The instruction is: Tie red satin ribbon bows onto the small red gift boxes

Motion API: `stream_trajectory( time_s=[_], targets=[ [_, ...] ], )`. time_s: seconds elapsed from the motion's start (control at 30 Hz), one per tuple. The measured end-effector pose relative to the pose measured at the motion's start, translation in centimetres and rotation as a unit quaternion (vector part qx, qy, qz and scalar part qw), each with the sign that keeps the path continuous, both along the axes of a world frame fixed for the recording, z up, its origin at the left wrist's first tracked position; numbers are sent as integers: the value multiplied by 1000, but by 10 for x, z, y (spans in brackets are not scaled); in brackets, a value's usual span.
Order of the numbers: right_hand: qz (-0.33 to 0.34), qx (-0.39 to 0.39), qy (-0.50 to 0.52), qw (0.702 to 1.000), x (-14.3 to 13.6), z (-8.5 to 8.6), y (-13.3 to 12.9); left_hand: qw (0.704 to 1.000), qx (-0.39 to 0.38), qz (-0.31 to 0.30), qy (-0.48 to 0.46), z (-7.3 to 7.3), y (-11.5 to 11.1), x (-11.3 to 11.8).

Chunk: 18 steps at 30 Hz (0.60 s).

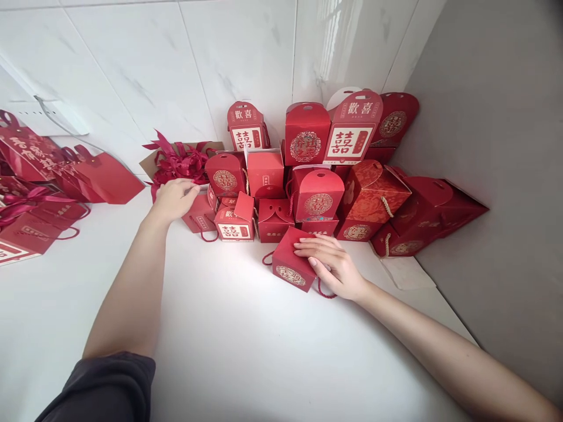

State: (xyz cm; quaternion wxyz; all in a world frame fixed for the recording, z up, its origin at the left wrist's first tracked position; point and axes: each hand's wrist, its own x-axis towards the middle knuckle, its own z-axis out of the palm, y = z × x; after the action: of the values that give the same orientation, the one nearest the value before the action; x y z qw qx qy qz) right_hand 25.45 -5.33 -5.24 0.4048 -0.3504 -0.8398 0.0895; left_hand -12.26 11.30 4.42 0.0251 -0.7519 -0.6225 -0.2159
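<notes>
Dark cloth sleeve (pixel 105 387): on the left arm, the nearest thing.
Smooth white desk (pixel 220 351): it holds up all the boxes.
Right hand (pixel 332 264): lies over the small red paper box with a shiny gold round badge (pixel 290 258). The fingers reach across its top and the thumb is by the edge. Maybe this steadies it. I can't tell if the hand squeezes.
That red box: sits on the desk in front of the rows, turned a bit, with dark red cord loops at its sides. The badge writing is too small to be sure of.
Left hand (pixel 176 199): bent over the top of the plain red paper box with a twisted red cord (pixel 200 218). I can't tell if it grips.
Front row: a red and white paper box (pixel 235 231) shows a big 囍. Boxes stand close together, maybe to save room.
Shiny dark pink ribbon pile (pixel 182 161): in a brown cardboard box (pixel 149 161), perhaps so the bows stay together.
Back row: a tall red and white paper box (pixel 349 138) says 歡喜 above 囍. It looks raised, maybe so its front shows.
White marble-look tile wall (pixel 123 41): behind everything. No brand name can be read.
</notes>
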Motion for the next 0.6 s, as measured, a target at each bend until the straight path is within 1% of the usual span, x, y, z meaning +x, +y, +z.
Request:
stream_trajectory(
  time_s=[0.1, 0.17, 0.2, 0.23, 0.27, 0.33, 0.43, 0.53, 0.6],
  targets=[
    [3, -2, 2, 1000, 0, 0, 0, 998, 38, -21, -52, 6, -7, -4],
    [6, -4, 3, 1000, 0, -1, 1, 994, 70, -19, -77, 14, -14, -6],
    [7, -4, 4, 1000, 1, -1, 1, 990, 90, -20, -107, 18, -17, -5],
    [8, -4, 5, 1000, 1, -1, 1, 983, 112, -23, -146, 23, -21, -3],
    [8, -5, 5, 1000, 1, -1, 1, 968, 138, -34, -205, 29, -25, 0],
    [8, -5, 5, 1000, 1, -1, 1, 929, 200, -60, -307, 41, -37, 8],
    [5, -6, 2, 1000, 1, 0, 1, 893, 257, -121, -349, 61, -65, 26],
    [2, -3, 0, 1000, 1, 1, 0, 872, 266, -203, -356, 77, -101, 45],
    [-1, -2, 0, 1000, 1, 0, 1, 859, 273, -236, -363, 83, -125, 54]
  ],
)
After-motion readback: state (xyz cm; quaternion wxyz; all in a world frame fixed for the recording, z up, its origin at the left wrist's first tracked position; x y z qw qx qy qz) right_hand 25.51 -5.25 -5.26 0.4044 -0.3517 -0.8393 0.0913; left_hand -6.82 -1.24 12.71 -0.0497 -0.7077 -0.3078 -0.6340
